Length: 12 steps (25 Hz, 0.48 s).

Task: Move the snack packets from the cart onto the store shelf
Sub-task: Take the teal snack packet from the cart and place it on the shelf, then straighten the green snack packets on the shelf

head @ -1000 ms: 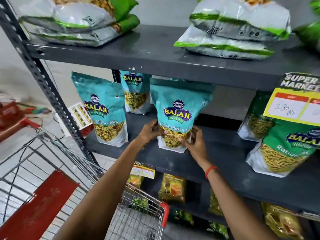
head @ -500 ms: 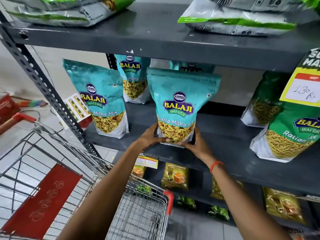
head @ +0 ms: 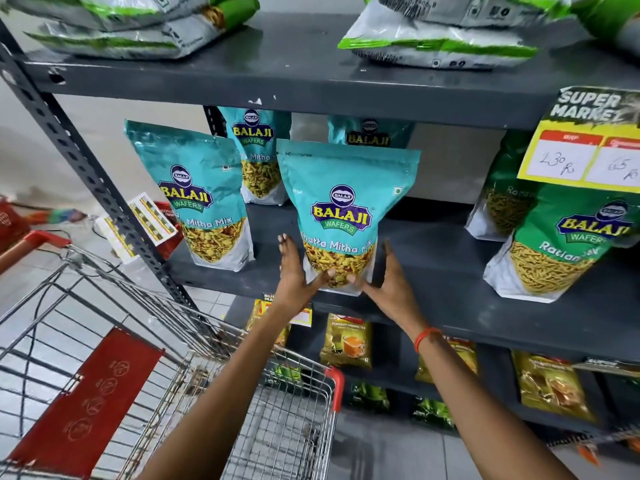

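Item: teal Khatta Mitha Mix packet, standing upright on the middle shelf, long axis vertical, printed face toward the camera, sealed top edge uppermost.

Grip: left hand and right hand flanked the packet's base, palms facing inward, fingers extended rather than curled. Both thumbs touched the lower front of the packet; whether the palms pressed its sides could not be told. The packet's bottom corners were hidden behind the hands.

Left of the grip: a second teal packet, upright, near but apart.

Behind the grip: two more teal packets, the right one mostly hidden by the held packet, only its top band showing.

Right of the grip, well apart: green packets, upright, partly covered by a yellow price tag; handwritten figures hard to read.

Above the grip: upper shelf with flat-lying green-and-white packets, cut off by the frame.

Below the grip: wire cart, no packets visible in its basket; lower shelves held blurred yellow packets.
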### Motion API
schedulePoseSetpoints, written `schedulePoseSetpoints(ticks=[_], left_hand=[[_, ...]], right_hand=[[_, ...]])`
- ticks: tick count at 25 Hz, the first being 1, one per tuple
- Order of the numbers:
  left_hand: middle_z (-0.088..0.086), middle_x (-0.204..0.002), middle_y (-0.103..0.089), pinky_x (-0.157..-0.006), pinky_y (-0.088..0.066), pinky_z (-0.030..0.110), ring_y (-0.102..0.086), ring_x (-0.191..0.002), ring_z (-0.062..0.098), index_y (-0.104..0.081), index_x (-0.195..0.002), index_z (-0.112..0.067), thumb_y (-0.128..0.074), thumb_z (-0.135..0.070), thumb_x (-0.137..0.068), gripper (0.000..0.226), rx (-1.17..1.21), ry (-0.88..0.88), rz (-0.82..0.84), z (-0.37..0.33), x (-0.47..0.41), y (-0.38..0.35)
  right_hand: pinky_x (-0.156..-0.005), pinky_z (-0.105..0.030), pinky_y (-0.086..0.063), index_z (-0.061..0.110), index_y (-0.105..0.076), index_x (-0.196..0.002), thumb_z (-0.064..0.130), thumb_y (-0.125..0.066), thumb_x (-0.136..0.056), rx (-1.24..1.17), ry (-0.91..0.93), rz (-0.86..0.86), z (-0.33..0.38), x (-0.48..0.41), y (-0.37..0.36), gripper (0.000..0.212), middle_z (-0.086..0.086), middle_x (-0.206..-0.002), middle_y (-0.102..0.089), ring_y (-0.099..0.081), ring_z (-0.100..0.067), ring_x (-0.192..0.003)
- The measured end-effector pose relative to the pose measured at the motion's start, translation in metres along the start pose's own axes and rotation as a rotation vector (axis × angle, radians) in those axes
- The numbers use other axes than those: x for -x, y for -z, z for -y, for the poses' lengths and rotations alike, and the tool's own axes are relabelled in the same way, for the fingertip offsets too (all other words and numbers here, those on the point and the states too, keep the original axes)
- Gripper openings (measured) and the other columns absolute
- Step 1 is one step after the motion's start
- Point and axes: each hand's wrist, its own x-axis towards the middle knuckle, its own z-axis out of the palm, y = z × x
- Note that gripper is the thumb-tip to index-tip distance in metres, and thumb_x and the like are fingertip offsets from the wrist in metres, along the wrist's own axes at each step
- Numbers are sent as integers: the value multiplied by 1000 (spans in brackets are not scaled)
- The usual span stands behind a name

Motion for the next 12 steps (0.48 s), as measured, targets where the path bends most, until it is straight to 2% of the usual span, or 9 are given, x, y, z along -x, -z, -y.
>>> schedulePoseSetpoints(ticks=[2, 4, 6, 7, 10, 12], left_hand=[[11, -155, 16, -117, 8, 32, 21, -142, 15, 9, -145, -6, -51, -43, -88, 91, -220, -167, -243, -25, 27, -20], [9, -154, 12, -119, 8, 28, 22, -142, 10, 4, -145, -4, -38, -36, -95, 73, -288, -363, -335, -57, 49, -54], [5, -153, 10, -120, 4, 28, 19, -143, 6, 3, -146, -7, -34, -20, -97, 63, -270, -511, -288, -82, 54, -98], [3, -153, 11, -120, 1, 29, 18, -143, 4, 5, -146, -10, -33, -15, -96, 63, -231, -542, -244, -95, 52, -119], [-1, -154, 9, -121, -7, 33, 10, -144, 7, 6, -145, -10, -37, -13, -96, 66, -38, -488, -50, -120, 34, -173], [1, -157, 6, -119, -13, 31, 0, -146, 15, 3, -146, -10, -54, -19, -90, 80, 58, -381, 94, -137, 22, -213]], right_hand=[[-113, -41, -34, 17, -20, -146, 43, -64, -81, 86, 75, -204, 9, 11, 12, 83, -9, -154, -29, -29, -22, -142], [-116, -31, -31, 8, -28, -142, 32, -60, -87, 117, 216, -377, 12, 23, 31, 68, -12, -149, -37, -33, -22, -139], [-116, -19, -25, 4, -34, -139, 20, -57, -90, 142, 314, -476, 7, 32, 57, 56, -14, -145, -41, -35, -20, -137], [-116, -18, -24, 4, -36, -137, 16, -55, -91, 160, 339, -511, 0, 36, 72, 51, -14, -145, -41, -36, -20, -137], [-117, -23, -25, 4, -39, -135, 17, -54, -92, 207, 332, -657, -30, 50, 120, 48, -16, -144, -40, -34, -23, -138], [-118, -22, -21, 3, -33, -139, 29, -59, -89, 176, 235, -758, -68, 59, 161, 62, -19, -148, -34, -28, -25, -140]])
